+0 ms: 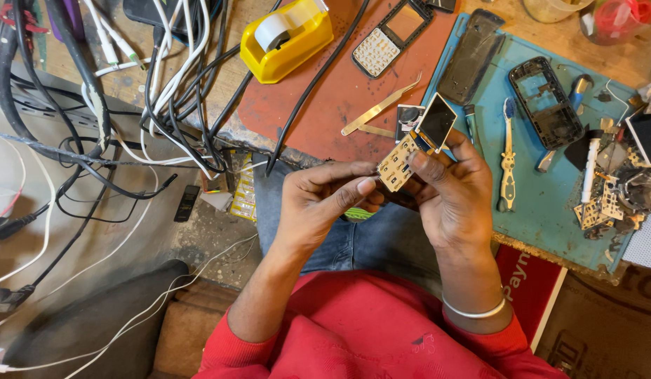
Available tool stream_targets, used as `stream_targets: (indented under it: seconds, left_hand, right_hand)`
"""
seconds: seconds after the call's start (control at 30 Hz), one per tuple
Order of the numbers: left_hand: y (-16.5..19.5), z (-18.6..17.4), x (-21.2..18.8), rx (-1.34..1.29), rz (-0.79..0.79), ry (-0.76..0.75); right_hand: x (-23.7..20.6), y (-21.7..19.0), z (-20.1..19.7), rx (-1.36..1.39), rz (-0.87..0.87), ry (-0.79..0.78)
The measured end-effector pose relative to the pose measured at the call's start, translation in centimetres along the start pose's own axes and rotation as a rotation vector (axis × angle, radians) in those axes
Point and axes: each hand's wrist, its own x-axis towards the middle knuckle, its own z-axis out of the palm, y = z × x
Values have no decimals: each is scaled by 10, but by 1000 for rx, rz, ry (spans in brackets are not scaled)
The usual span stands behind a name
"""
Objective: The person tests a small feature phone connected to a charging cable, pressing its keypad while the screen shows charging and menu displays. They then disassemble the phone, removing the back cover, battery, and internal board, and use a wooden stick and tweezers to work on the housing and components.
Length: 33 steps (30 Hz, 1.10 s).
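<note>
Right hand (455, 193) grips phone circuit board (415, 144); left hand (325, 193) touches it.

The right hand (455, 193) holds a small phone circuit board (415, 144) with a dark square screen at its upper end and a pale keypad part below. The left hand (329, 193) is just beside it, and its thumb tip touches the lower edge of the board. Both hands are above the person's lap in blue jeans. Behind them, on the red mat (325, 98), lie metal tweezers (380, 107) and a yellow tape dispenser (287, 36). On the blue mat (543, 203) lies an empty black phone frame (546, 102). Many cables (129, 105) hang at the left.
</note>
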Motion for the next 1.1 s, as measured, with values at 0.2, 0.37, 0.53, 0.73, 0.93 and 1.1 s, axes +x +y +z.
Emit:
stream_targets:
  seconds: [0.2, 0.37, 0.53, 0.73, 0.93, 1.1]
  left_hand:
    - [-4, 0, -1, 32, 46, 41]
    - [-2, 0, -1, 36, 77, 10]
    - [3, 2, 0, 114, 122, -23]
    - [19, 3, 1, 564, 324, -48]
    - [27, 4, 3, 530, 314, -107]
    - [36, 10, 11, 270, 161, -62]
  right_hand:
    - [-2, 2, 1, -10, -18, -9]
    - [-3, -1, 4, -26, -26, -14]
    - [-3, -3, 7, -51, -47, -35]
    - [-1, -4, 7, -77, -41, -42]
    - [1, -2, -2, -62, -39, -40]
    - [-1, -7, -8, 32, -120, -37]
